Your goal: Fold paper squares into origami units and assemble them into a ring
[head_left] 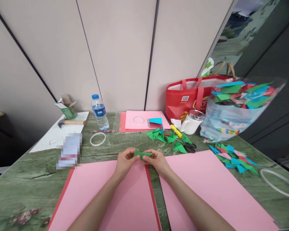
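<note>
Between both hands is a small folded green paper piece (142, 154), held just above the far edge of the pink sheets. My left hand (125, 163) pinches its left end with thumb and fingers. At its right end, my right hand (158, 161) has a similar pinch. Beyond the hands lie several green folded paper pieces (155, 134) on the table. Pink sheets with a red border (106, 195) lie beneath my left forearm, and a second pink stack (207, 183) is under my right forearm.
A water bottle (100, 114), a hammer (72, 122) and a white ring (98, 139) stand or lie at the left. To the right are black-handled scissors (189, 147), a white mug (192, 123), a red bag (180, 102), a plastic bag of folded papers (221, 118) and loose coloured pieces (236, 160).
</note>
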Tool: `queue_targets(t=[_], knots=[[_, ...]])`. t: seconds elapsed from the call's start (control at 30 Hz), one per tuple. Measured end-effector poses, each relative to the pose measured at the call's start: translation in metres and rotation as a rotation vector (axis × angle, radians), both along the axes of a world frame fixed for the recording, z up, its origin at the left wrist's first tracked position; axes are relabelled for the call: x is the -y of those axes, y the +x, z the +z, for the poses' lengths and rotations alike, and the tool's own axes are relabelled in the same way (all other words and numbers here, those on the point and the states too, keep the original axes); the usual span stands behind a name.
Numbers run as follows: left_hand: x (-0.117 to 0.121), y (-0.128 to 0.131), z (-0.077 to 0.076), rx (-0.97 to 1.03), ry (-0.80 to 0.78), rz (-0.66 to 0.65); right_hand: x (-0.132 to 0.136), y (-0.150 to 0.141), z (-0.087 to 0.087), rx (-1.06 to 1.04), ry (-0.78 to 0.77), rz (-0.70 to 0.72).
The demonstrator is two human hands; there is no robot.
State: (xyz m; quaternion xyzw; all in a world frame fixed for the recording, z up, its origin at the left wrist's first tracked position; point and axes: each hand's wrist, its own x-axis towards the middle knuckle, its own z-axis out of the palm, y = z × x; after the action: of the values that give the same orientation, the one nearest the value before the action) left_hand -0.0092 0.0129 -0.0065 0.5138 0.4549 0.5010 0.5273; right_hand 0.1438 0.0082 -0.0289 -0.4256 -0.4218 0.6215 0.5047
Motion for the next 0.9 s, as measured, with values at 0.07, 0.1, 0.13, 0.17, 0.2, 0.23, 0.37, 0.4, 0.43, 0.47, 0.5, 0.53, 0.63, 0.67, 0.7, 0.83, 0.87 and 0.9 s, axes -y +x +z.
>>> queue_targets(t=[0.07, 0.1, 0.13, 0.17, 0.2, 0.23, 0.37, 0.4, 0.43, 0.47, 0.5, 0.53, 0.63, 0.67, 0.7, 0.83, 0.87, 0.9], knots=[[0.0, 0.0, -0.002, -0.001, -0.038, -0.017, 0.0, 0.0, 0.001, 0.046, 0.02, -0.004], [0.0, 0.0, -0.002, 0.0, -0.058, -0.033, 0.0, 0.0, 0.001, 0.07, 0.038, -0.009], [0.001, 0.0, -0.003, 0.005, -0.073, -0.05, 0.0, 0.0, 0.001, 0.092, 0.06, -0.016], [0.001, 0.0, -0.002, 0.014, -0.083, -0.066, -0.001, 0.001, 0.002, 0.112, 0.082, -0.022], [0.001, 0.0, -0.001, 0.025, -0.089, -0.076, -0.001, 0.001, 0.003, 0.131, 0.103, -0.025], [0.002, 0.0, 0.0, 0.038, -0.093, -0.082, -0.001, 0.002, 0.003, 0.147, 0.12, -0.026], [0.003, 0.0, 0.002, 0.12, -0.11, -0.089, -0.001, 0.004, 0.006, 0.183, 0.145, -0.051], [0.002, -0.001, 0.002, 0.141, -0.113, -0.089, -0.002, 0.005, 0.007, 0.183, 0.149, -0.061], [0.001, -0.002, 0.001, 0.155, -0.113, -0.09, -0.002, 0.005, 0.008, 0.178, 0.154, -0.068], [0.0, -0.003, -0.001, 0.16, -0.106, -0.09, -0.002, 0.005, 0.01, 0.167, 0.161, -0.072], [-0.002, -0.004, -0.002, 0.158, -0.091, -0.088, -0.002, 0.006, 0.011, 0.152, 0.17, -0.078], [-0.003, -0.005, -0.004, 0.152, -0.07, -0.084, -0.002, 0.006, 0.013, 0.137, 0.181, -0.089], [-0.007, -0.008, -0.007, 0.16, -0.025, -0.065, 0.001, 0.006, 0.017, 0.144, 0.233, -0.143], [-0.008, -0.008, -0.007, 0.17, -0.023, -0.063, 0.002, 0.005, 0.019, 0.172, 0.249, -0.156], [-0.008, -0.008, -0.007, 0.18, -0.025, -0.065, 0.004, 0.005, 0.02, 0.206, 0.262, -0.165], [-0.008, -0.008, -0.004, 0.206, -0.023, -0.093, 0.009, 0.001, 0.022, 0.262, 0.307, -0.189], [-0.007, -0.008, -0.004, 0.206, -0.02, -0.099, 0.009, 0.0, 0.023, 0.245, 0.316, -0.195], [-0.007, -0.008, -0.004, 0.202, -0.019, -0.107, 0.01, 0.0, 0.024, 0.223, 0.319, -0.196]])
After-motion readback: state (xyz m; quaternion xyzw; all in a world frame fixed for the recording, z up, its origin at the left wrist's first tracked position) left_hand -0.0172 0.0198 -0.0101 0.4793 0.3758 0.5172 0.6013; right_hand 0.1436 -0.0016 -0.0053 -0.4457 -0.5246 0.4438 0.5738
